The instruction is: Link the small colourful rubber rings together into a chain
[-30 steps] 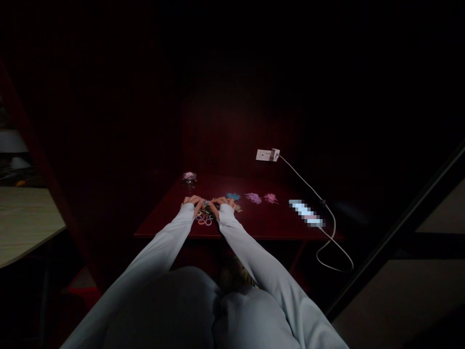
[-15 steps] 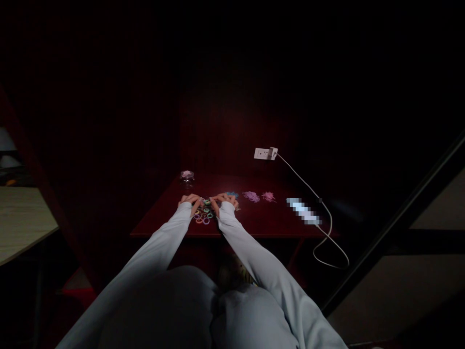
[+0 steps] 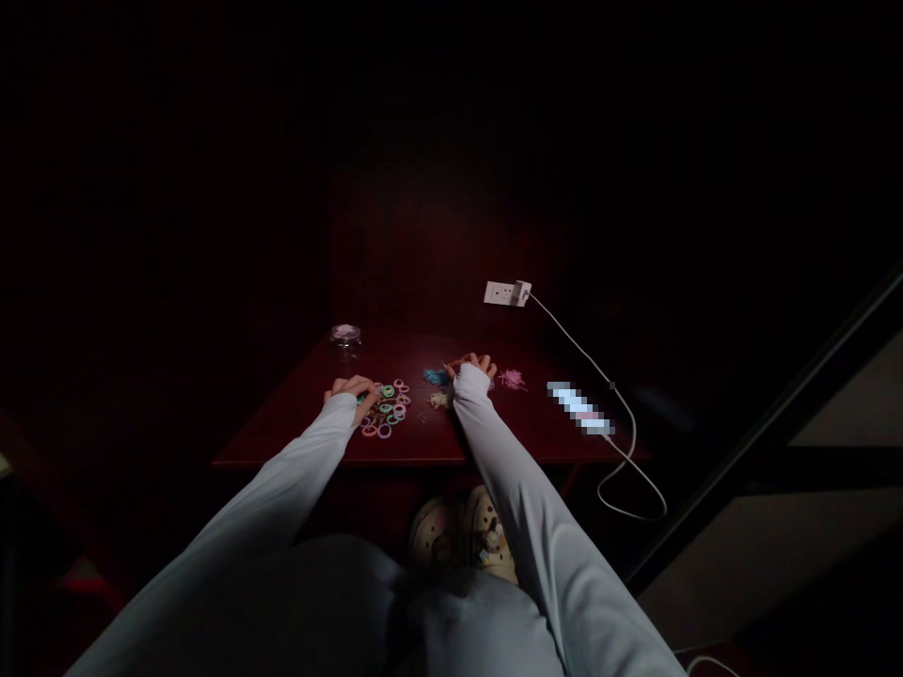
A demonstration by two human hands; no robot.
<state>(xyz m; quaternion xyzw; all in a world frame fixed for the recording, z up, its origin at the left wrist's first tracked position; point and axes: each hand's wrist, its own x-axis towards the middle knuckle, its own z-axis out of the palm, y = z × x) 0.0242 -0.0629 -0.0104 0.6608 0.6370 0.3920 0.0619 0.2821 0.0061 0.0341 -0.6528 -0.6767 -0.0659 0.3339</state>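
Observation:
On the dark red table, my left hand (image 3: 348,389) rests at the left edge of a pile of small coloured hair ties (image 3: 392,414), its thumb and fingertips drawn together; what they pinch, if anything, is too small to make out. My right hand (image 3: 475,365) is farther back and to the right, fingers bent and spread, covering most of a purple bunch of thin bands. Beside it on the left lie a blue bunch (image 3: 435,376) and a cream bunch (image 3: 439,401). A pink bunch (image 3: 512,379) is just right of the hand.
A clear jar (image 3: 345,338) with something pink on top stands at the back left. To the right lies a blurred, lit phone-like thing (image 3: 582,409), its white cable (image 3: 633,423) running to a charger (image 3: 522,293) in the wall socket. Pale clogs (image 3: 486,531) show beneath the table.
My right hand has left the hair ties and moved right to the purple bunch, uncovering the cream bunch. My left hand stays by the pile. The view has shifted slightly.

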